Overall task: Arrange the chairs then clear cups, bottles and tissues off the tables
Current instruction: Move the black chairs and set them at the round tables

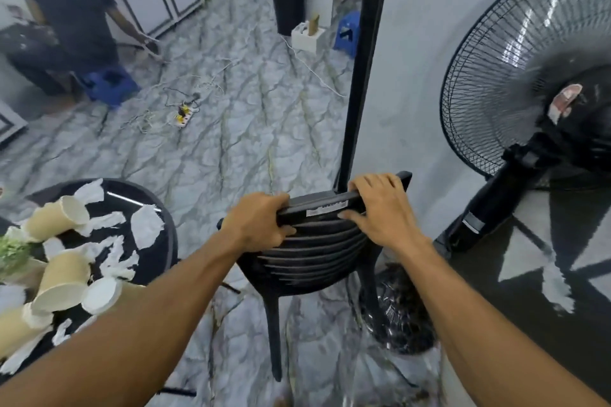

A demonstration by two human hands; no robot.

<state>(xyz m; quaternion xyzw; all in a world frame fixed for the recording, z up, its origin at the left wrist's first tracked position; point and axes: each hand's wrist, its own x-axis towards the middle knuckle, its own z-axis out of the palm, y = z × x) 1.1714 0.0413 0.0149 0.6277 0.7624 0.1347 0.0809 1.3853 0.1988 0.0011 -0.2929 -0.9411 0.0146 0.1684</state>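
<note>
Black chair [314, 248] backrest gripped by both hands: left [258, 221], right [380, 208].

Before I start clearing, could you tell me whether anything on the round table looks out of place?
On the round black table, several paper cups lie tipped on their sides among torn white tissues scattered across the top. The left hand and right hand grip the black chair's backrest.
</note>
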